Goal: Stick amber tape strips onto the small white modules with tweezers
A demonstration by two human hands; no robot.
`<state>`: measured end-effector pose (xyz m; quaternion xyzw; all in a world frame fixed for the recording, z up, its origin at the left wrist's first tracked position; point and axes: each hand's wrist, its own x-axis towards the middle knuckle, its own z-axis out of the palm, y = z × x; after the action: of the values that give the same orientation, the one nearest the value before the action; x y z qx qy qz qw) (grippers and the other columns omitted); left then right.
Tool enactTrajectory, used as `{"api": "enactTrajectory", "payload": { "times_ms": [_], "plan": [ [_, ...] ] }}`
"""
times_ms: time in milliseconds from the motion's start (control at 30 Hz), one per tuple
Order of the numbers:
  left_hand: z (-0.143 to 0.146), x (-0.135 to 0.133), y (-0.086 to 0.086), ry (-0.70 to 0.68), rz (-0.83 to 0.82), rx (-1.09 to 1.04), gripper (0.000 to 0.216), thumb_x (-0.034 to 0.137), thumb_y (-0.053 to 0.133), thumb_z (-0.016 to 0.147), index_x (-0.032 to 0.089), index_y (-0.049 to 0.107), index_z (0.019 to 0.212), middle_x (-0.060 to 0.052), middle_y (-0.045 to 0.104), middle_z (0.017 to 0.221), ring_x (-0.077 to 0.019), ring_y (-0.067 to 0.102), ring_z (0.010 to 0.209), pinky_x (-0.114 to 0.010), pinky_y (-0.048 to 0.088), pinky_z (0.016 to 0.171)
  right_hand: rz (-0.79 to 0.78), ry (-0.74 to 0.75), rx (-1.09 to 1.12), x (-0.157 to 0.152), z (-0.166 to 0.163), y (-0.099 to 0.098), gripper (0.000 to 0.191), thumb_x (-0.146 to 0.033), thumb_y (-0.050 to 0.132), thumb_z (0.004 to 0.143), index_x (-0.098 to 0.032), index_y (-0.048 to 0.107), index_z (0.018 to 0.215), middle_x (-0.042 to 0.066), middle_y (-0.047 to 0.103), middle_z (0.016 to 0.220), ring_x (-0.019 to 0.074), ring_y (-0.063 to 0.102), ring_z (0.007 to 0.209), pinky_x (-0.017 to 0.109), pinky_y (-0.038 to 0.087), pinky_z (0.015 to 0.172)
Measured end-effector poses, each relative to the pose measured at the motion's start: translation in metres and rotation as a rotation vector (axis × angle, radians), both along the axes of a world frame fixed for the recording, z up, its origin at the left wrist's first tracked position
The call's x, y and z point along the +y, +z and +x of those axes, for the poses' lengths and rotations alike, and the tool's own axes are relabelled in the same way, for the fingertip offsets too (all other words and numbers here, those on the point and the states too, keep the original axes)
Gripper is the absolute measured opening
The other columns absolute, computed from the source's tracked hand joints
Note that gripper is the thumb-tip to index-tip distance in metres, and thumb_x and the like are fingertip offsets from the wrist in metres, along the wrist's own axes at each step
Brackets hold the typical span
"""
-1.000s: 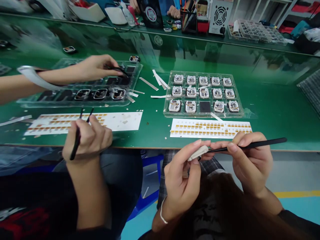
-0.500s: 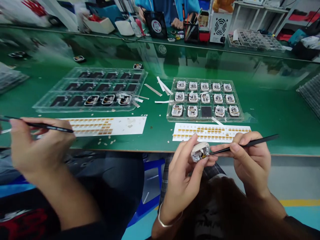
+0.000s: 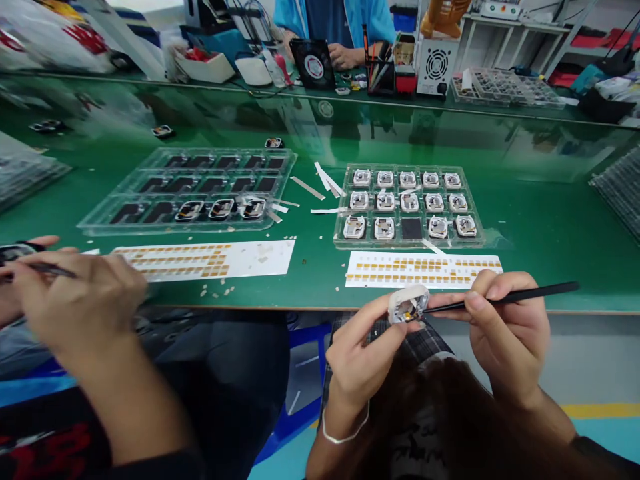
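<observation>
My left hand is closed round a small white watch case, tilted so that its open inside with metal and yellow parts shows. In my right hand I grip black tweezers, their tips at the lower right edge of the case. Just beyond my hands lies a white sheet of small yellow stickers. Behind it stands a clear tray with similar white cases in its compartments; one front compartment shows only a dark pad.
To the left, a co-worker's hand holds tweezers over another sticker sheet. A second clear tray lies behind it. Paper strips are scattered between the trays. Across the table sits another person.
The case has turned in my left hand, and the tweezers have shifted slightly to the right with my right hand. The co-worker's tweezers hand has moved, and a dark piece now shows beside it.
</observation>
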<state>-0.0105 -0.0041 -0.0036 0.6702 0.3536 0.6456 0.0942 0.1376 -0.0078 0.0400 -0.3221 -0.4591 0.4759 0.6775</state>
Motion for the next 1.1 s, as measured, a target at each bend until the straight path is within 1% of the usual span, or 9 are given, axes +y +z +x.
{"api": "enactTrajectory", "payload": {
  "times_ms": [100,167,300,467,667,767,900,1000,1100],
  "plan": [
    [-0.001,-0.001,-0.004,0.01,0.016,0.007,0.037,-0.009,0.069,0.072,0.023,0.073,0.091,0.003,0.073,0.101,-0.0087,0.07,0.082,-0.016,0.061,0.074,0.023,0.01,-0.007,-0.001,0.001,0.0,0.018,-0.01,0.056,0.09,-0.028,0.054,0.092,-0.002,0.05,0.078,0.0181,0.069,0.071,0.037,0.064,0.062],
    [-0.003,-0.001,-0.008,0.003,0.034,0.01,0.042,-0.01,0.069,0.072,0.023,0.073,0.096,0.002,0.074,0.099,-0.0088,0.07,0.08,-0.015,0.061,0.071,0.035,0.007,-0.019,-0.002,0.001,0.0,0.019,-0.01,0.057,0.09,-0.028,0.054,0.093,-0.002,0.051,0.077,0.019,0.069,0.073,0.039,0.064,0.064],
    [-0.005,0.0,-0.012,-0.005,0.029,0.007,0.042,-0.005,0.068,0.075,0.023,0.07,0.106,-0.001,0.073,0.105,-0.0109,0.07,0.083,-0.018,0.061,0.069,0.046,0.003,-0.026,-0.002,0.001,0.0,0.021,-0.007,0.056,0.089,-0.028,0.055,0.093,-0.002,0.052,0.076,0.0184,0.069,0.073,0.039,0.064,0.065],
    [-0.005,0.001,-0.01,-0.005,0.0,0.057,0.036,-0.007,0.064,0.077,0.022,0.072,0.098,0.0,0.073,0.103,-0.0088,0.068,0.082,-0.016,0.06,0.07,0.059,0.003,-0.03,-0.001,0.001,0.0,0.022,-0.006,0.057,0.088,-0.027,0.056,0.093,-0.002,0.052,0.076,0.0179,0.069,0.074,0.038,0.064,0.067],
    [-0.006,0.003,-0.007,0.0,0.007,0.057,0.034,-0.008,0.067,0.073,0.021,0.071,0.092,0.0,0.074,0.097,-0.0099,0.069,0.08,-0.018,0.061,0.07,0.05,-0.005,-0.052,-0.002,0.0,0.001,0.021,-0.007,0.057,0.088,-0.028,0.054,0.093,-0.002,0.053,0.077,0.0189,0.069,0.072,0.037,0.064,0.06],
    [-0.005,0.003,-0.006,-0.003,0.004,0.051,0.034,-0.008,0.066,0.074,0.021,0.071,0.091,0.0,0.073,0.096,-0.01,0.069,0.079,-0.019,0.061,0.069,0.071,0.008,-0.058,-0.002,0.001,0.002,0.022,-0.006,0.056,0.089,-0.027,0.055,0.095,-0.001,0.055,0.078,0.0183,0.069,0.071,0.037,0.064,0.06],
    [-0.005,0.001,-0.008,0.008,-0.009,0.052,0.044,-0.009,0.063,0.074,0.024,0.071,0.101,0.0,0.073,0.098,-0.0106,0.069,0.079,-0.019,0.061,0.066,0.09,-0.014,-0.114,-0.003,0.004,-0.001,0.023,-0.007,0.056,0.089,-0.028,0.054,0.096,-0.001,0.056,0.078,0.018,0.068,0.071,0.038,0.063,0.063],
    [-0.005,0.0,-0.009,-0.01,-0.043,0.03,0.052,-0.009,0.061,0.075,0.025,0.067,0.114,0.0,0.073,0.1,-0.0113,0.069,0.079,-0.021,0.062,0.068,0.121,-0.042,-0.142,-0.003,0.005,-0.002,0.022,-0.008,0.058,0.088,-0.028,0.054,0.095,-0.002,0.055,0.076,0.017,0.066,0.07,0.037,0.063,0.064],
    [-0.004,0.001,-0.008,-0.035,-0.061,0.014,0.056,-0.008,0.058,0.076,0.026,0.064,0.12,0.0,0.074,0.098,-0.0126,0.07,0.079,-0.024,0.063,0.07,0.137,-0.032,-0.137,-0.003,0.006,-0.001,0.022,-0.006,0.058,0.088,-0.027,0.054,0.095,-0.002,0.056,0.076,0.0148,0.063,0.068,0.037,0.063,0.066]
  ]
}}
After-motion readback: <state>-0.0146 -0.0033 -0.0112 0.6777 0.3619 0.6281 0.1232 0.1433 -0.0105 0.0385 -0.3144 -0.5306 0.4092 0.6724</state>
